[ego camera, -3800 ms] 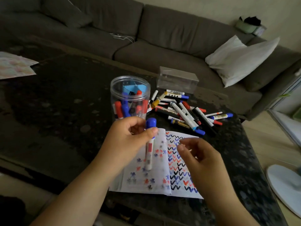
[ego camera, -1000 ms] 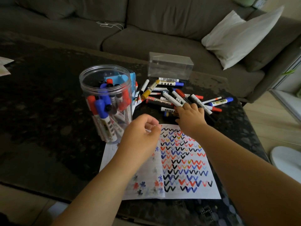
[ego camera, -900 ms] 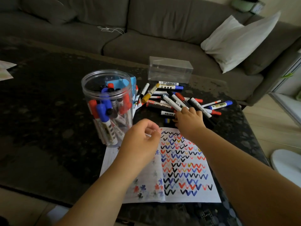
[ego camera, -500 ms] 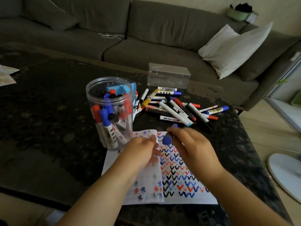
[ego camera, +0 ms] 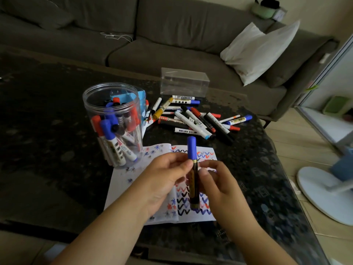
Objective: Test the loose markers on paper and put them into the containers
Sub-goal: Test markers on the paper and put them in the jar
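The dark table [ego camera: 47,131] fills most of the frame, with a grey sofa [ego camera: 172,35] across the top. Left of centre stands your clear jar [ego camera: 114,127], already crowded with capped markers, and a blue holder [ego camera: 140,98] sits just behind it. A clear box [ego camera: 184,82] sits above centre, with the pile of loose markers [ego camera: 194,117] spread just below it. The paper [ego camera: 122,180], covered in coloured check marks, lies at lower centre under your hands.

Your left hand [ego camera: 164,180] and right hand [ego camera: 219,185] both pinch one blue-capped marker [ego camera: 193,175], held upright above the paper (its cap is still on).

You look to be at the start of testing this one. Next, pull the cap off with one hand while the other keeps the barrel steady, then draw a stroke on a bare patch of paper before it goes into a container.
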